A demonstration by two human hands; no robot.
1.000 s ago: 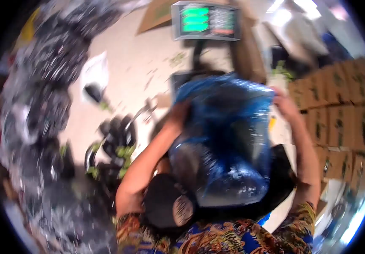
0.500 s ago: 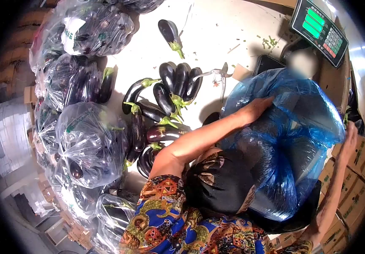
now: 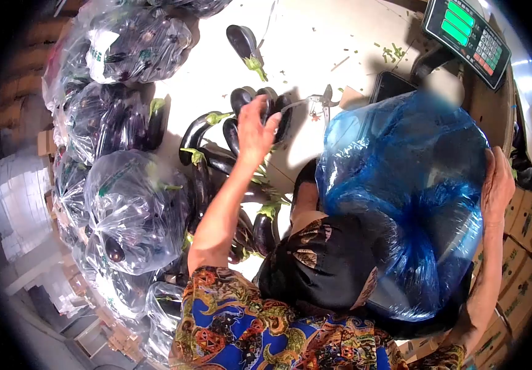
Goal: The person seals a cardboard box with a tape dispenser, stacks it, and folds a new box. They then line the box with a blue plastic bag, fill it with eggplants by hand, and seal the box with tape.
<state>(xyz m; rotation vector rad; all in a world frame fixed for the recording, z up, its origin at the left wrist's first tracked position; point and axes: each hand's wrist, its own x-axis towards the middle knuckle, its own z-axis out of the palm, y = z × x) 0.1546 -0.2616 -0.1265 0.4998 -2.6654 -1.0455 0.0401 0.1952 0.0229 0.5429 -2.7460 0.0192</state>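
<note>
My left hand [image 3: 256,132] reaches over a cluster of dark eggplants [image 3: 241,98], fingers apart and right at their skins. More eggplants [image 3: 200,188] with green caps lie below it, towards my forearm. A large blue plastic bag [image 3: 401,154] spreads in front of my body on the right, its middle gathered into creases. At the bag's right edge, my right hand [image 3: 498,185] has its fingers closed on the plastic. Pruning shears [image 3: 324,102] lie with open handles between the eggplants and the bag.
Clear bags full of eggplants [image 3: 133,209] are piled along the left side. A digital scale display [image 3: 468,40] with green screens stands at the upper right. Cut green stem pieces [image 3: 391,52] litter the white table [image 3: 315,55]. Cardboard boxes [image 3: 519,265] are stacked at the lower right.
My left hand has left the blue bag and swung left to the eggplants. My right hand has moved slightly up and inward along the bag's edge, and the bag has shifted a little.
</note>
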